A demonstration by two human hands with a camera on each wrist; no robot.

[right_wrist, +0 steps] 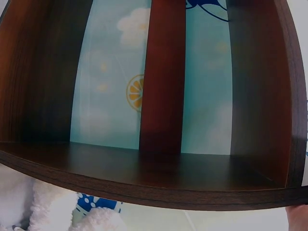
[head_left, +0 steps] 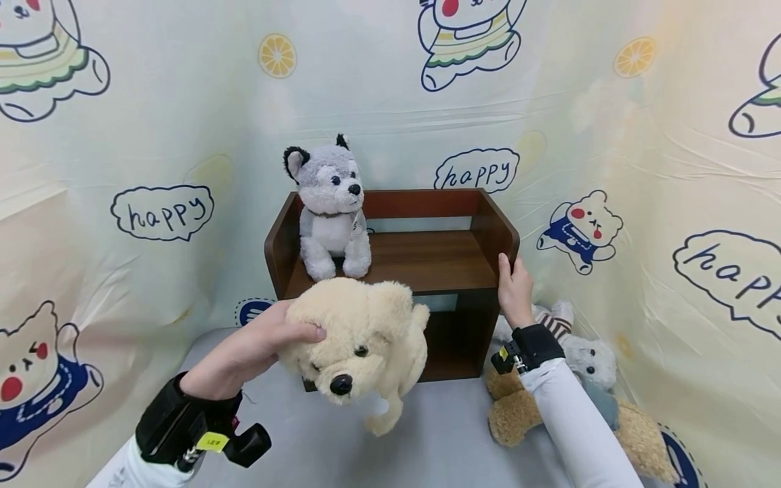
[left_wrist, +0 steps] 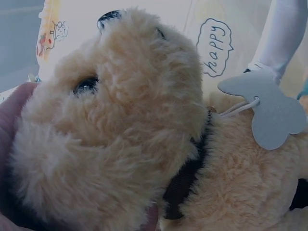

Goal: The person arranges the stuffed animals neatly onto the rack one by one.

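Observation:
In the head view my left hand grips a cream plush dog by its head, thumb across the fur. The dog hangs in front of a brown wooden shelf, face tipped down. Up close in the left wrist view, the plush dog wears a dark collar and a pale butterfly-shaped tag. My right hand holds the front edge of the shelf's right side panel. A grey husky plush sits upright at the left end of the top board.
More plush toys, including a grey-white one and a tan one, lie right of the shelf beside my right forearm. A patterned cloth hangs behind and around. The shelf's open compartment fills the right wrist view.

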